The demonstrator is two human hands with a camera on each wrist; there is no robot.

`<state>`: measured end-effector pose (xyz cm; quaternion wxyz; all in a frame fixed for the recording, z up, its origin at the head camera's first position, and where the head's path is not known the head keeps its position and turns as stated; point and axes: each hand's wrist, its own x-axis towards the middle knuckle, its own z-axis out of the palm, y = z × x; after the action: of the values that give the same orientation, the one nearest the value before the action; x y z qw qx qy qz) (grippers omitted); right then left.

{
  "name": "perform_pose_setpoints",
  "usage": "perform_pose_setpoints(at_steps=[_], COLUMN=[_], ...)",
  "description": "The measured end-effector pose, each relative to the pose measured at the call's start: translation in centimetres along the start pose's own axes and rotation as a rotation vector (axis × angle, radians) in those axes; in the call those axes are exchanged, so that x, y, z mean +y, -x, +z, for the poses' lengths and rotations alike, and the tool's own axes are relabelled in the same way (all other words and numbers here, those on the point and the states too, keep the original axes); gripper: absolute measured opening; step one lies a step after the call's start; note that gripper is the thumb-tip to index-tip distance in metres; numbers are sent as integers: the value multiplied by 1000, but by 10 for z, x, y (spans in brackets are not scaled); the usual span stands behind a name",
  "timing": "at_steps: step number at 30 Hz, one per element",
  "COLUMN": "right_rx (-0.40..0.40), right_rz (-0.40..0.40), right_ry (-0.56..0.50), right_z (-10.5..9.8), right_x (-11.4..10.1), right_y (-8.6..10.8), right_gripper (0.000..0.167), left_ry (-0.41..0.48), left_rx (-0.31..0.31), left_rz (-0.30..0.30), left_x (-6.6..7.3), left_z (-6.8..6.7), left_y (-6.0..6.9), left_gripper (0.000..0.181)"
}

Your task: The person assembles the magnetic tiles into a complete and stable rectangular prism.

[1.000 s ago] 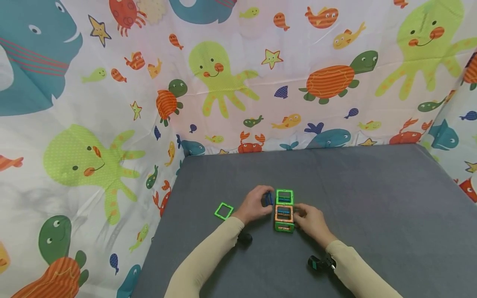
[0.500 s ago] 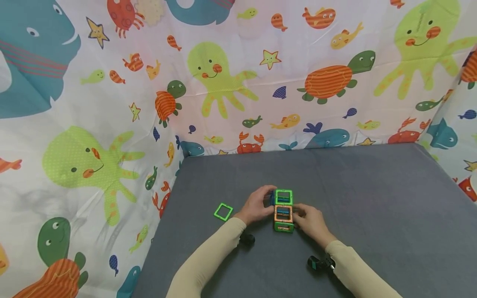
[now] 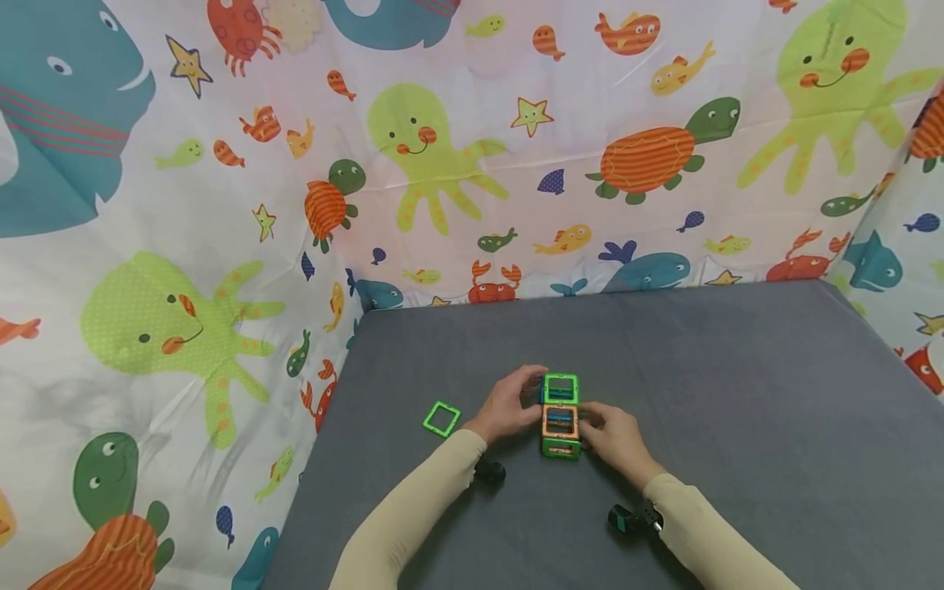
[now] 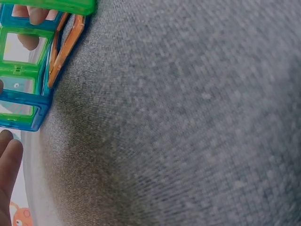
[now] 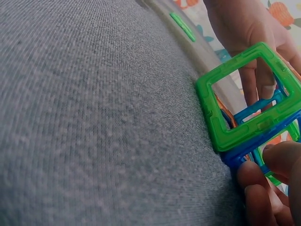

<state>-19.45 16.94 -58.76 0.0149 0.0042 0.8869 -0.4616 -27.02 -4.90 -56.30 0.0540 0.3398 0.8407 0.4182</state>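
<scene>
A small box of square magnetic tiles stands before me in the head view, with an orange tile [image 3: 560, 420] and a green tile [image 3: 561, 388] on its top. My left hand [image 3: 507, 405] holds a blue magnetic tile [image 3: 542, 388] against the box's far left side, thumb and fingers around its edges. On the box's right side, my right hand [image 3: 615, 436] steadies the structure. The right wrist view shows the right thumb and fingers [image 5: 254, 174] pinching a blue tile behind the green end tile [image 5: 235, 133]. Left-hand fingers [image 4: 10, 162] lie by the box's blue lower edge [image 4: 21, 125].
A loose green square tile [image 3: 442, 419] lies flat on the grey table [image 3: 701, 369], left of the left hand. A cloth printed with sea animals [image 3: 472, 188] hangs around the table's back and sides. Black wrist cameras [image 3: 627, 519] sit at the wrists.
My left hand has moved right, bringing the blue tile from a small gap away to the box's left side. The right hand has stayed on the box.
</scene>
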Motion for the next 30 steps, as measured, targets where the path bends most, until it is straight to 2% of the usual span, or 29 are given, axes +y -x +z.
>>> perform_pose_setpoints(at_steps=[9, 14, 30], right_rx=[1, -8, -20], right_rz=[18, 18, 21], right_ry=[-3, -1, 3], right_z=[1, 1, 1], right_x=[0, 0, 1], right_y=[1, 1, -1], right_gripper=[36, 37, 37], left_ry=[10, 58, 95], left_rx=[-26, -29, 21], left_rz=[-74, -124, -149], left_x=[-4, -2, -6], left_z=[3, 4, 6], left_y=[0, 0, 6], left_gripper=[68, 69, 70])
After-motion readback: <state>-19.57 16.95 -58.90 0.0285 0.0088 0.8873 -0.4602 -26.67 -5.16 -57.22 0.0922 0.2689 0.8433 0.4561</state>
